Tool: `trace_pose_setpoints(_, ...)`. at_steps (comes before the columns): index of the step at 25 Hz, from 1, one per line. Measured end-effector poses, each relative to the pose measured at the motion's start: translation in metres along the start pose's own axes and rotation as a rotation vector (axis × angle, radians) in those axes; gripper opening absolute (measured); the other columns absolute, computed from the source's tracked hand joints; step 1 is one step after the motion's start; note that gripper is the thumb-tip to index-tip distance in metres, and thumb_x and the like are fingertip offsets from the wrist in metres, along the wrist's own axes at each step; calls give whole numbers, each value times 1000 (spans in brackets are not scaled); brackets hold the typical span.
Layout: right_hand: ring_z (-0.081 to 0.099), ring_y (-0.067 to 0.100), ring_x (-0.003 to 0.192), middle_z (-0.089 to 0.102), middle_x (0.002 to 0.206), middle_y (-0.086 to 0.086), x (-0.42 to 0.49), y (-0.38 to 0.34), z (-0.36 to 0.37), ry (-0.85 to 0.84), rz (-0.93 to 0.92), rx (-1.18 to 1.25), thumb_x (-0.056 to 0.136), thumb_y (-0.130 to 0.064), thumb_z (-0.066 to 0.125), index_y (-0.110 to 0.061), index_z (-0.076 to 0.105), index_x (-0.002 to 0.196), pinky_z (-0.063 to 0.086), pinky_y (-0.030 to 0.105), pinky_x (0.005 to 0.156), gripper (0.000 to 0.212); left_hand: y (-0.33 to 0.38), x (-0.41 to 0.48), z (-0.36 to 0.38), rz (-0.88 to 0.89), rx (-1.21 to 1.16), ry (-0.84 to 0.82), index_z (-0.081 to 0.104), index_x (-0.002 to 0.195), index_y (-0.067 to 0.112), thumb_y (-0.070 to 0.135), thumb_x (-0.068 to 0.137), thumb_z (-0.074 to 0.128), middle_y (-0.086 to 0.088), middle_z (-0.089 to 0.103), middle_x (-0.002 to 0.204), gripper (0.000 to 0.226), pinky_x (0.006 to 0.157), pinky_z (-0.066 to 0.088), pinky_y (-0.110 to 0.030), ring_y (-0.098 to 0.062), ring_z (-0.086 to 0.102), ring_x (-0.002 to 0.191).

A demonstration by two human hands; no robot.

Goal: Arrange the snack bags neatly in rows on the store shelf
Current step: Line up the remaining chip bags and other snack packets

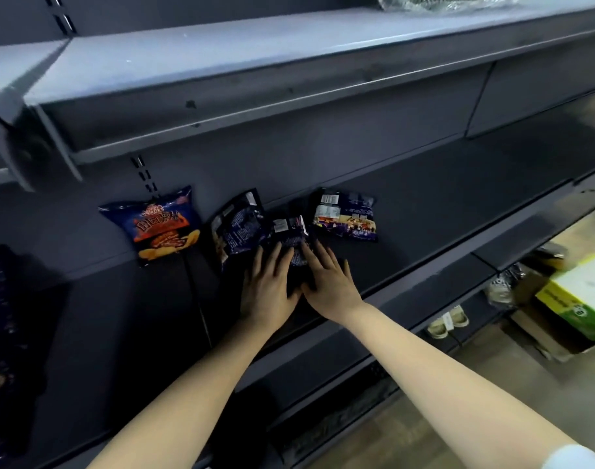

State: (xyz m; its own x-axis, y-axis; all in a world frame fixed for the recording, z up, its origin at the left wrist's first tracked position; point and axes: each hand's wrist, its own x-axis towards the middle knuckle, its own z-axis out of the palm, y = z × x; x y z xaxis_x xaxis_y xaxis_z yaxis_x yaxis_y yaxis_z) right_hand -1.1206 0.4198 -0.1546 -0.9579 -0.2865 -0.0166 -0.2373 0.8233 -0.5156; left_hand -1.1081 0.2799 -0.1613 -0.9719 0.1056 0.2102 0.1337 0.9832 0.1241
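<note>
four snack bags (343,214) (one row) on shelf (441,211)

Single head-worn wide-angle view, forward and down, close over the shelf (424,204).

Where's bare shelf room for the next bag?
Right of the dark barcode-backed snack bag, the grey metal shelf runs bare. Crowded between that and the orange-and-blue crisp bag, where left hand and right hand rest on a small dark bag.

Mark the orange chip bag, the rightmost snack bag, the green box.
orange chip bag (161,228): head view, printed front.
rightmost snack bag (345,216): head view, middle of its back panel.
green box (588,286): head view, top face.
</note>
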Motion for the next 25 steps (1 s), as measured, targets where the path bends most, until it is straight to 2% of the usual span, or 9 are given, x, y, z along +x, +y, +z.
trace_pose_setpoints(5, 11, 26, 145, 23, 155, 7, 3, 1, 2, 34, 11, 74, 91, -23, 44, -30, 12, 149, 4, 45, 118, 67, 0, -1, 3, -3, -68, 35, 22, 147, 25, 31, 85, 61, 0, 15, 157, 73, 109, 30, -48, -27, 7, 144)
trace_pose_setpoints(9, 38, 23, 131, 49, 137, 3, -9, -4, -3, 326, -42, 404, 79, -8, 52, -24, 37, 141, 23, 48, 114, 65, -2, 1, -2, 54, -187, 184, 33, 142, 16, 20, 75, 73, -8, 36, 148, 78, 103, 41, -45, -30, 32, 137)
trace_pose_setpoints(11, 40, 17, 126, 49, 131, -6, -18, -8, -8, 450, -111, 496, 73, -8, 50, -21, 42, 137, 31, 43, 111, 65, 0, 2, -7, 83, -215, 283, 39, 138, 15, 19, 73, 75, -10, 51, 136, 74, 91, 51, -41, -29, 49, 125)
trace_pose_setpoints(14, 35, 9, 129, 42, 133, -14, -25, -14, -21, 445, -178, 571, 70, -4, 50, -22, 37, 139, 30, 26, 109, 73, 7, 5, -23, -43, -268, 446, 55, 124, 13, 20, 72, 76, -14, 68, 108, 57, 61, 55, -36, -32, 67, 92)
trace_pose_setpoints(16, 31, 9, 135, 38, 141, -10, -24, -14, -32, 436, -193, 590, 73, -2, 52, -20, 30, 143, 27, 22, 110, 75, 6, 10, -38, -132, -389, 495, 58, 121, 11, 24, 77, 73, -15, 70, 102, 48, 61, 54, -38, -34, 68, 84)
trace_pose_setpoints(18, 26, 7, 138, 32, 148, -4, -19, -10, -42, 471, -145, 654, 81, -6, 58, -18, 24, 146, 23, 20, 112, 74, 4, 11, -56, -202, -627, 490, 57, 121, 9, 23, 78, 72, -12, 69, 105, 47, 73, 52, -32, -29, 66, 93)
trace_pose_setpoints(21, 30, 8, 136, 33, 148, -7, -11, -11, -52, 321, 47, 885, 87, -28, 63, -22, 21, 148, 27, 27, 111, 74, -9, 5, -75, -410, -1089, 342, 56, 118, 18, 19, 82, 69, 7, 63, 102, 38, 77, 45, -13, -12, 60, 98)
trace_pose_setpoints(22, 37, 8, 131, 39, 143, -9, -10, -12, -52, 198, 111, 1014, 87, -33, 63, -25, 24, 147, 31, 29, 108, 72, -13, 1, -77, -471, -1222, 276, 55, 117, 22, 21, 82, 69, 9, 61, 102, 37, 81, 46, -14, -10, 59, 97)
trace_pose_setpoints(25, 56, 18, 117, 59, 128, 1, -8, -26, -36, -72, 113, 1277, 73, -40, 72, -27, 53, 124, 39, 43, 106, 56, -35, -19, -71, -631, -1389, 159, 56, 119, 23, 34, 76, 72, -2, 62, 117, 47, 88, 52, -41, -19, 62, 101)
